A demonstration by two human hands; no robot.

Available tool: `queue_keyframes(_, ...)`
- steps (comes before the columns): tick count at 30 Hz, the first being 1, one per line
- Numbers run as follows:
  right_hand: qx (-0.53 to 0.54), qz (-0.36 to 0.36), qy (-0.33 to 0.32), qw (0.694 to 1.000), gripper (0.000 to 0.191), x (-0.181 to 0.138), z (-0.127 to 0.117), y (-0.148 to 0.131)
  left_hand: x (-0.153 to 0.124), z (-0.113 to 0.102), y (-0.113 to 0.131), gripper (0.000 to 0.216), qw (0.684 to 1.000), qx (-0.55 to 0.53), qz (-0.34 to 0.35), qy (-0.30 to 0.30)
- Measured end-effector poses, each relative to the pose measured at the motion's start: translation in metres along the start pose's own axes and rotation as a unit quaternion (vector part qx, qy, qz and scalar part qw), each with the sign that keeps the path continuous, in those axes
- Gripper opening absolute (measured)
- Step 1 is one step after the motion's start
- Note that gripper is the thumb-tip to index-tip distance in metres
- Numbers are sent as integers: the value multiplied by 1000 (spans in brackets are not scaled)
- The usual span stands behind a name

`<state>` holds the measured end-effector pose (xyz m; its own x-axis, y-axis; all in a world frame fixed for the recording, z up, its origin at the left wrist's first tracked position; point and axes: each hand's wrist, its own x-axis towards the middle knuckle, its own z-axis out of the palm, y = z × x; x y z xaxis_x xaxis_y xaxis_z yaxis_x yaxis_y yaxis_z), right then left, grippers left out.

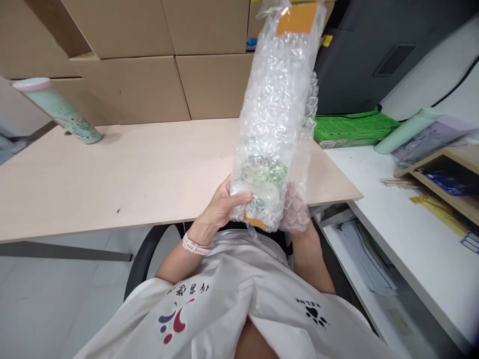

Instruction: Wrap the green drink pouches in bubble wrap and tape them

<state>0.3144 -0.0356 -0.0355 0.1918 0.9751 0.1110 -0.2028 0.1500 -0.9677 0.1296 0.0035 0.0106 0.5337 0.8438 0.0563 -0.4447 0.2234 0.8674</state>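
Note:
A long object bundled in clear bubble wrap (275,104) tilts up in front of me over the near table edge. Green leafy print shows through its lower end, and orange tape patches sit at its top and bottom. My left hand (228,199), with a pale pink wristband, is closed on the lower left side, thumb across the front. On the lower right, my right hand (297,212) shows dimly through a loose flap of the wrap and grips there. Its fingertips are blurred by the plastic. What lies inside the bundle cannot be made out fully.
Stacked cardboard boxes (130,89) line the table's back. A mint tumbler with pink lid (67,109) stands at left on the wooden table (149,169). To the right are a green box (352,129), a mint cylinder (407,130), and a white desk (396,219) with a wooden organizer (445,174).

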Motion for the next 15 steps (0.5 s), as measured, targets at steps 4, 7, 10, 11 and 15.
queue_keyframes(4, 78, -10, -35, 996, 69, -3, 18, -14, -3, 2, -22, 52, 985, 117, 86, 88)
queue_keyframes(7, 67, 7, -32, 997, 55, -4, 21, -13, -11, 9, -37, 39, 963, 203, 117, 135)
queue_keyframes(10, 45, 5, -16, 999, 60, -7, 24, -7, -20, 15, -46, 35, 955, 229, 117, 150)
queue_keyframes(11, 29, -3, -9, 1000, 67, -8, 24, -6, -23, 16, -46, 34, 953, 236, 113, 152)
queue_keyframes(15, -12, -23, 11, 1000, 62, -12, 20, -4, -37, 7, -28, 32, 946, 307, 72, 79)
